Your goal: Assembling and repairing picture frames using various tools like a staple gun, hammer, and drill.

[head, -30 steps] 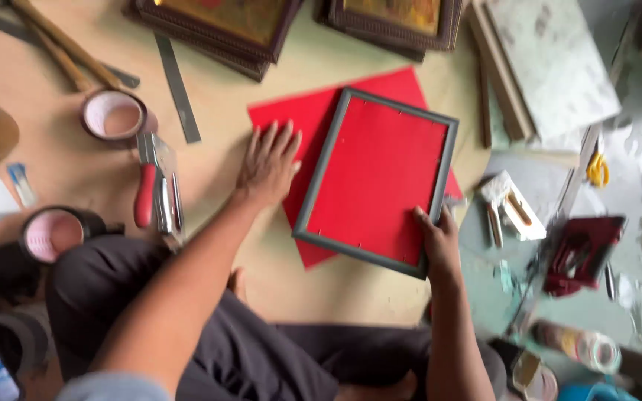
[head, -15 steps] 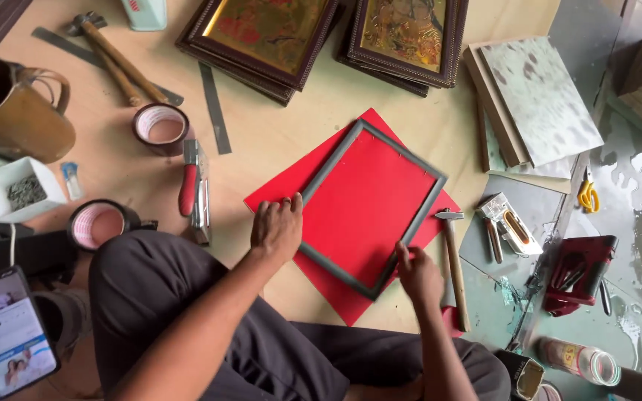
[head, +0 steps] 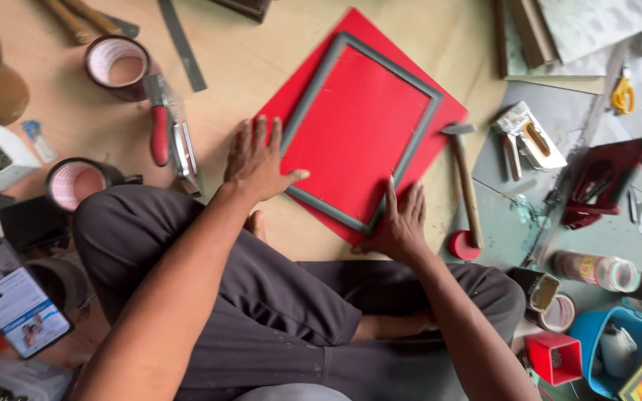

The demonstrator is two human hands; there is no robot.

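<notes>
A grey picture frame (head: 358, 134) lies face down and turned at an angle on a red sheet (head: 443, 111), its red backing board filling the opening. The sheet shows as a narrow margin along the frame's right and near edges and as a wider corner at the top. Both rest on a tan wooden floor (head: 239, 67).

The left hand (head: 258, 160) lies flat and open, palm down, on the frame's left corner; its fingers spread over the sheet's left edge and the thumb reaches onto the backing board. The right hand (head: 399, 223) is also open and flat, pressed on the frame's nearest corner, with the fingertips on the grey rail and the heel of the hand off the sheet towards the person's knee.

Just right of the sheet a hammer (head: 466, 182) lies with its head near the sheet's edge and its handle running towards the person. Left of the left hand sit a red-handled tool (head: 159, 130) and a metal stapler (head: 183, 152), close by but apart from the fingers. Two rolls of tape (head: 117, 63) stand farther left. Bare floor stays open above the left hand, between the sheet and a steel ruler (head: 182, 44). A phone (head: 16, 297) lies by the left knee.
</notes>
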